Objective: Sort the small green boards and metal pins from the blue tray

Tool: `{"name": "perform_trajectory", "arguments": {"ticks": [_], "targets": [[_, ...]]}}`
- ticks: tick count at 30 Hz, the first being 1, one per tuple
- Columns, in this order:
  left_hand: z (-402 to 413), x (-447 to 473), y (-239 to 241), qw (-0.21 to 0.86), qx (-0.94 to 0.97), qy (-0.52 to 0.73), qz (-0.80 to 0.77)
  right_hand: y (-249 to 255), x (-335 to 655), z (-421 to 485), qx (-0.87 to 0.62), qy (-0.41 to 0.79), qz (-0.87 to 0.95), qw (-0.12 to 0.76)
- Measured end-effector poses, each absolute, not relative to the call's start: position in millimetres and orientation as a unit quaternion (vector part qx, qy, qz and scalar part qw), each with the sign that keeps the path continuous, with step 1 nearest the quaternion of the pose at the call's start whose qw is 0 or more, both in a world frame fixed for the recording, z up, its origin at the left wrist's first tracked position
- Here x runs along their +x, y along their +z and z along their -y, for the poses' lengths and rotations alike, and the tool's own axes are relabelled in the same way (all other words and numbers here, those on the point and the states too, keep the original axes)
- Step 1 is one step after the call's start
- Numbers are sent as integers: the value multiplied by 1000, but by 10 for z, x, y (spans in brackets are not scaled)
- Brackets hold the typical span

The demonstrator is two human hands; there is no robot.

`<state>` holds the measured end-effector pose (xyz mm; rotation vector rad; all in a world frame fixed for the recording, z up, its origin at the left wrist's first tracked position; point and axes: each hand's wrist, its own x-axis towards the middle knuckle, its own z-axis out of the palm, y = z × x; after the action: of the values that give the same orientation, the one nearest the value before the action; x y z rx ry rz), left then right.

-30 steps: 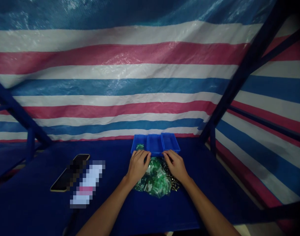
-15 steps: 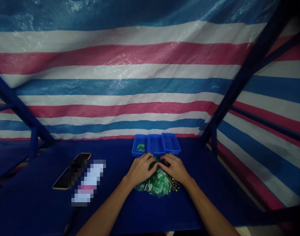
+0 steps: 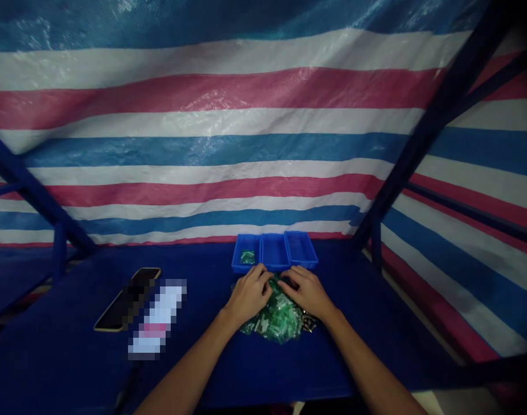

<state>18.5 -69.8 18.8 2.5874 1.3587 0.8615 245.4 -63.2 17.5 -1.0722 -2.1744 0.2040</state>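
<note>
Low over the green pile [image 3: 281, 320], palm-down left hand [image 3: 248, 295] and right hand [image 3: 307, 291], both curled inward, grasp impossible to tell.

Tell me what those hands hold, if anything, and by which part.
I can't tell: the left hand and right hand are at the green pile, but any hold is too small to see.

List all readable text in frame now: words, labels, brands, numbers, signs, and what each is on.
No readable text.
White strip: pixelated, any text unreadable.
Phone: partly pixelated, nothing legible.
Green pile: pieces too small to tell if marked.
Blue trays: no lettering visible.
Striped sheet: stripes only, no lettering visible.
</note>
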Motion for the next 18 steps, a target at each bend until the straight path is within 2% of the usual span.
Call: {"name": "perform_trajectory", "arguments": {"ticks": [8, 18], "targets": [[667, 196, 214, 123, 798, 469, -358, 185, 2453, 663, -396, 92, 834, 374], [703, 259, 302, 133, 760, 541, -336, 231, 2398, 713, -372, 125, 825, 406]]}}
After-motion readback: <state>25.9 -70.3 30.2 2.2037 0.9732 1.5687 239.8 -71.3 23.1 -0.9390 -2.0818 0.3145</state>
